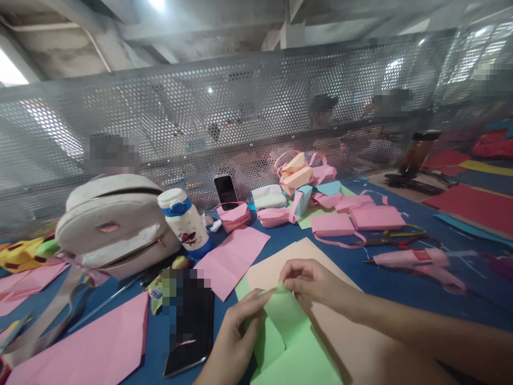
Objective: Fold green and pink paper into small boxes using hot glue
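A light green sheet of paper (300, 355), partly folded, lies in front of me at the bottom middle. My right hand (308, 278) pinches its far edge between thumb and fingers. Along the left side of the same sheet, my left hand (242, 326) is closed, its fingertips meeting the far edge near my right hand. Beneath the green paper are peach-coloured sheets (312, 254). Just left of my left hand rests a dark smartphone (196, 326). A pink sheet (236, 256) lies beyond it.
A white backpack (116, 224) and a bottle (185, 222) stand at the left. Folded pink paper bags (332, 224) fill the back middle. A pink glue gun (420, 262) and pliers (417, 241) lie right. A perforated metal divider (256, 96) rises behind the blue tabletop.
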A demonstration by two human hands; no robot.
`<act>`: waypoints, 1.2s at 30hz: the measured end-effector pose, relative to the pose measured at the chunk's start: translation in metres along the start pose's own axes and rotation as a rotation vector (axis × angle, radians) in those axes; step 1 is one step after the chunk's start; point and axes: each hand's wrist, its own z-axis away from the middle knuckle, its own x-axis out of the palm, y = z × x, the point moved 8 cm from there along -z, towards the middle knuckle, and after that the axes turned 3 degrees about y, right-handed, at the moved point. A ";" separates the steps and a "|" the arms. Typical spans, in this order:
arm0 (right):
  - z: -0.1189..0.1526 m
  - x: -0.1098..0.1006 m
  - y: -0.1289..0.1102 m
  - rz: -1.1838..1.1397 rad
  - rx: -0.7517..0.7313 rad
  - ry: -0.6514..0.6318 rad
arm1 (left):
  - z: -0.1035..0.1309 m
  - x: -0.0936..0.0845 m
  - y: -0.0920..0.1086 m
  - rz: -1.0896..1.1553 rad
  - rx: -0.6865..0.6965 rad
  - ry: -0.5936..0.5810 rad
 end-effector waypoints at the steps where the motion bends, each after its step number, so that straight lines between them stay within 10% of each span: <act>1: 0.000 0.000 0.000 -0.005 -0.005 0.012 | 0.000 0.000 0.001 0.008 0.015 0.004; 24: 0.028 0.006 -0.037 0.636 -0.637 0.081 | 0.006 -0.016 -0.006 -0.208 0.013 0.203; 36: 0.012 -0.002 -0.020 0.427 -0.248 0.161 | 0.002 -0.007 -0.010 -0.063 -0.126 0.120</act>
